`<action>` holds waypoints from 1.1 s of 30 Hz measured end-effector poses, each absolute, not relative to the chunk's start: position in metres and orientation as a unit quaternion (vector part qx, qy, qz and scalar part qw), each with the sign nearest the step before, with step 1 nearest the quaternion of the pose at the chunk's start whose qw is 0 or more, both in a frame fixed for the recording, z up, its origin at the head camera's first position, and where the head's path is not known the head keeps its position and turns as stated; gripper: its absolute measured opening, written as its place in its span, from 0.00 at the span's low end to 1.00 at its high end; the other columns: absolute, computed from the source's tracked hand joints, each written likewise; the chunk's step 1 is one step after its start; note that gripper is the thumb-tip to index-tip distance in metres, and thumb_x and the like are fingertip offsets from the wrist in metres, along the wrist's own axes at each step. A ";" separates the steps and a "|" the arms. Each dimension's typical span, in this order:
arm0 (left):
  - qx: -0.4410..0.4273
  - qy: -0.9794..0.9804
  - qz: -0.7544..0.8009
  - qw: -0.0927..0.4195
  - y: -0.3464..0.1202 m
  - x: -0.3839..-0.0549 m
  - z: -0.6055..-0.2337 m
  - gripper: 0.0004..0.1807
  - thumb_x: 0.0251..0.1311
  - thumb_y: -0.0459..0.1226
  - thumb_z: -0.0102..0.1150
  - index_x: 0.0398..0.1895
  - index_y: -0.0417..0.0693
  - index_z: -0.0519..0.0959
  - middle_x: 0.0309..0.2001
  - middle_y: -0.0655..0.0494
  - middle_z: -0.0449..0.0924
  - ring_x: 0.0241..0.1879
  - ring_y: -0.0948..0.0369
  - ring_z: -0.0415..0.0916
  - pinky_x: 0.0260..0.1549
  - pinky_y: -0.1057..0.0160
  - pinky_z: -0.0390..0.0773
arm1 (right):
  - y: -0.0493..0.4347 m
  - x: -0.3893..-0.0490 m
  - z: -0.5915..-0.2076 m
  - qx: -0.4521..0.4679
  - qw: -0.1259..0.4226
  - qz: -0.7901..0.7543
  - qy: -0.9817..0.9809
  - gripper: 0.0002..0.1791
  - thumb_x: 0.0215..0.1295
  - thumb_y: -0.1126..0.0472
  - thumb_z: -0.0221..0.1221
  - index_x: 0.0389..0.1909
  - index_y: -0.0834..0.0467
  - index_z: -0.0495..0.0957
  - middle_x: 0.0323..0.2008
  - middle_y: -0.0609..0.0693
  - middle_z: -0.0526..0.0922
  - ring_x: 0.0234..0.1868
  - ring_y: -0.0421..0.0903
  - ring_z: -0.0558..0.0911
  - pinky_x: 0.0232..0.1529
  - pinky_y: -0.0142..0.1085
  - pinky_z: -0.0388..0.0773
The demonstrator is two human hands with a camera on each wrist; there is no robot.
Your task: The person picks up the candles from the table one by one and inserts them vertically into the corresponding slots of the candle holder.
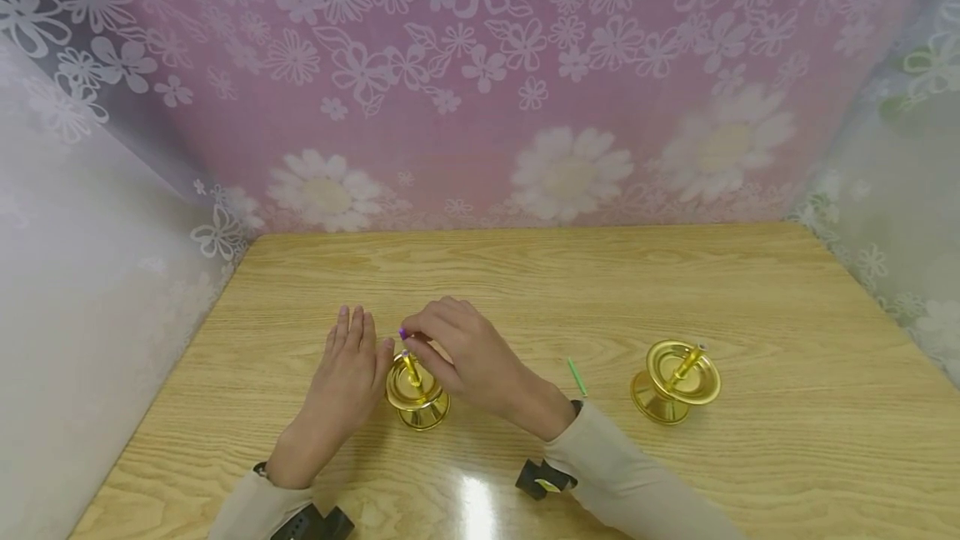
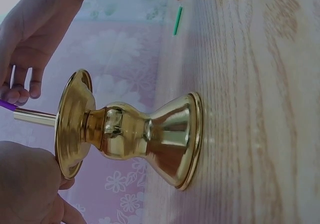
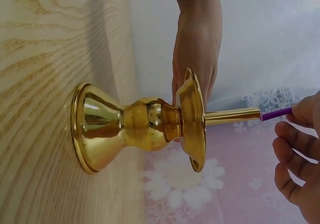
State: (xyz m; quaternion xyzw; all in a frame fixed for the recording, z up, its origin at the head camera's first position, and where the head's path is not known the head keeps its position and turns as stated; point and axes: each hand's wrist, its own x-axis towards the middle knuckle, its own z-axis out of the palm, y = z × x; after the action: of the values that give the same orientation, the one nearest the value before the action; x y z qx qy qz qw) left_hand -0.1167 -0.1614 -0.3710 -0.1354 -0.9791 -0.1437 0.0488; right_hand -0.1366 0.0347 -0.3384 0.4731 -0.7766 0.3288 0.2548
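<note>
A shiny gold candle holder (image 1: 424,417) with a dish and a thin upright tube (image 3: 232,116) stands on the table. My right hand (image 1: 472,357) pinches a slim purple stick (image 3: 276,114) between thumb and forefinger. The lower end of the stick is at the tube's mouth; whether it has entered cannot be told. Beside the holder, my left hand (image 1: 347,377) has its fingers straight, close to the dish's edge. Whether it touches the dish is unclear.
A second gold candle holder (image 1: 666,402) stands to the right. Between the two holders lies a thin green stick (image 1: 576,377) on the wooden table (image 1: 480,273). Flowered cloth (image 1: 465,107) rises behind the table, with pale walls on both sides.
</note>
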 end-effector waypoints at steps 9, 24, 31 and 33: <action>-0.134 -0.980 -0.142 0.047 -0.162 -0.116 -0.370 0.32 0.78 0.44 0.31 0.66 0.18 0.54 0.68 0.23 0.50 0.71 0.35 0.39 0.66 0.38 0.48 | 0.032 -0.135 -0.339 0.475 0.249 0.351 -0.768 0.04 0.66 0.65 0.60 0.40 0.59 0.79 0.33 0.45 0.80 0.37 0.39 0.77 0.44 0.31 0.73; -0.131 -0.979 -0.149 0.040 -0.161 -0.116 -0.370 0.33 0.77 0.44 0.32 0.67 0.18 0.53 0.69 0.23 0.49 0.71 0.35 0.38 0.66 0.38 0.47 | 0.031 -0.135 -0.340 0.478 0.256 0.341 -0.768 0.05 0.66 0.63 0.60 0.40 0.59 0.80 0.33 0.45 0.81 0.37 0.39 0.77 0.41 0.28 0.72; -0.133 -0.979 -0.147 0.047 -0.160 -0.116 -0.369 0.32 0.77 0.43 0.33 0.66 0.18 0.54 0.68 0.23 0.50 0.71 0.35 0.39 0.66 0.38 0.49 | 0.031 -0.135 -0.340 0.470 0.246 0.345 -0.774 0.05 0.67 0.63 0.59 0.41 0.59 0.80 0.33 0.45 0.81 0.37 0.39 0.77 0.41 0.29 0.71; -0.134 -0.979 -0.147 0.047 -0.160 -0.116 -0.369 0.32 0.77 0.43 0.32 0.66 0.18 0.54 0.68 0.23 0.50 0.71 0.35 0.39 0.66 0.38 0.49 | 0.031 -0.136 -0.340 0.467 0.238 0.349 -0.777 0.06 0.67 0.63 0.59 0.41 0.59 0.80 0.34 0.45 0.81 0.38 0.39 0.77 0.41 0.29 0.71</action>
State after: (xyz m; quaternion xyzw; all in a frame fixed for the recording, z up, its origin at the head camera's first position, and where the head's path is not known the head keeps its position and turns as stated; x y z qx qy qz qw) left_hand -0.1160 -0.1603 -0.3695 -0.1341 -0.9789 -0.1467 0.0474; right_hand -0.1356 0.0313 -0.3401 0.4670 -0.7765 0.3494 0.2385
